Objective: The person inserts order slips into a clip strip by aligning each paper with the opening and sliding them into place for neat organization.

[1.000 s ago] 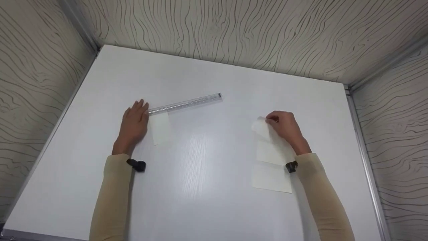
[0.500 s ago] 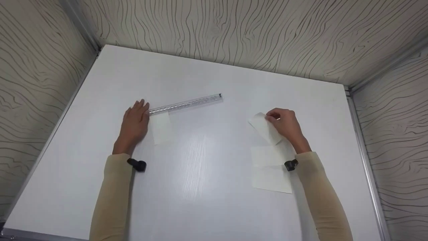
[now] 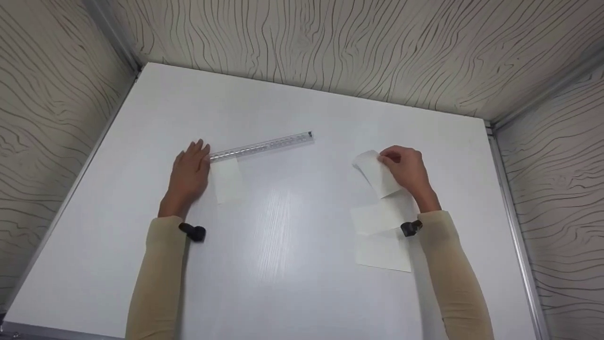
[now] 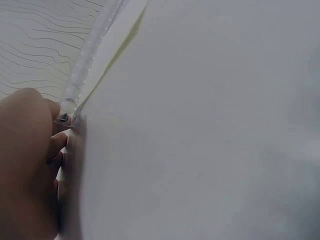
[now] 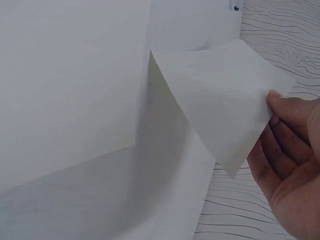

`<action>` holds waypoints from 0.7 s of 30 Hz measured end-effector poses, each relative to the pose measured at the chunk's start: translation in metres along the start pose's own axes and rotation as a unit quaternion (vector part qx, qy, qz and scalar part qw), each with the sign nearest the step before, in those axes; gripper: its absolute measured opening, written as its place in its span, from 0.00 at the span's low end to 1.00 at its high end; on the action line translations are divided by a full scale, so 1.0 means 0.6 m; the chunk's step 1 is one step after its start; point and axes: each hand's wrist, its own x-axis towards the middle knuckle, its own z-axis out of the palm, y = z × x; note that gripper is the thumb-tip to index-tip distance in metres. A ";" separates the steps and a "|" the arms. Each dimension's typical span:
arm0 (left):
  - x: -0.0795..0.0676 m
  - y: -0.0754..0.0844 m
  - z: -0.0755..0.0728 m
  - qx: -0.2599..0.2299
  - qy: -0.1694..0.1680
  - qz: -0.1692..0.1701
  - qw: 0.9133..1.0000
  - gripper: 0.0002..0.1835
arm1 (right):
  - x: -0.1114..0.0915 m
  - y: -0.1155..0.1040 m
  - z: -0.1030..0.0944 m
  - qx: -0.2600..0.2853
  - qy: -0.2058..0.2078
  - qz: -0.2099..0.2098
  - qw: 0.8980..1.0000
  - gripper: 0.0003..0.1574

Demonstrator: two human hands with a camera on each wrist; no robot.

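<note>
My left hand [image 3: 189, 170] rests flat on the table, its fingers extended, at the near end of a clear plastic ruler [image 3: 262, 146]. A pale sheet of note paper [image 3: 227, 182] lies beside that hand, its top edge against the ruler. In the left wrist view, the thumb side of the hand [image 4: 27, 165] touches the ruler's end [image 4: 70, 105]. My right hand [image 3: 408, 167] pinches a small pale paper sheet [image 3: 377, 172] between thumb and fingers. The right wrist view has this sheet [image 5: 220, 95] lifted and curved, a corner pointing down.
Two more pale sheets, an upper one [image 3: 375, 219] and a lower one [image 3: 382, 252], lie overlapping below the right hand. The white table [image 3: 283, 302] is bounded by wood-patterned panels [image 3: 302, 42] and metal rails. Black wrist cameras sit on both sleeves.
My right hand has moved slightly up and away with the pinched sheet, lifting it clear of the sheet below, which has shifted slightly left. The left hand and ruler have stayed put.
</note>
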 end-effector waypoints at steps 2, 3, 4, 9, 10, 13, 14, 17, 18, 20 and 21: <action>0.000 0.000 -0.001 -0.001 -0.002 -0.002 1.000 0.34 | 0.001 -0.002 -0.001 0.001 0.006 0.001 1.000 0.12; 0.000 -0.001 -0.001 -0.001 -0.003 -0.002 1.000 0.34 | 0.001 -0.004 -0.002 0.002 0.008 0.001 1.000 0.12; 0.000 0.000 -0.002 -0.002 -0.004 -0.002 1.000 0.34 | 0.002 -0.005 -0.002 0.003 0.011 0.001 1.000 0.12; 0.000 -0.001 -0.001 -0.004 -0.004 0.003 1.000 0.34 | 0.005 -0.010 -0.003 0.011 0.021 -0.004 1.000 0.13; 0.000 -0.001 -0.001 -0.004 -0.004 0.005 1.000 0.34 | 0.006 -0.011 -0.003 0.013 0.023 -0.005 1.000 0.13; -0.001 -0.001 0.000 -0.006 0.000 0.005 1.000 0.33 | 0.008 -0.014 -0.003 0.019 0.029 -0.005 0.999 0.12; -0.001 -0.001 0.000 -0.007 0.000 0.005 1.000 0.33 | 0.009 -0.015 -0.003 0.021 0.031 -0.005 0.999 0.13; -0.002 -0.001 0.000 -0.008 0.002 0.001 1.000 0.33 | 0.011 -0.019 -0.002 0.023 0.032 -0.001 0.999 0.13; -0.002 -0.001 0.000 -0.010 0.002 0.000 1.000 0.33 | 0.012 -0.021 -0.002 0.026 0.033 0.001 0.999 0.14; -0.002 -0.002 0.000 -0.012 0.001 -0.002 1.000 0.34 | 0.014 -0.025 -0.002 0.029 0.033 0.005 0.999 0.15; -0.002 -0.002 0.001 -0.013 0.001 -0.003 1.000 0.34 | 0.014 -0.027 -0.002 0.032 0.033 0.008 0.999 0.15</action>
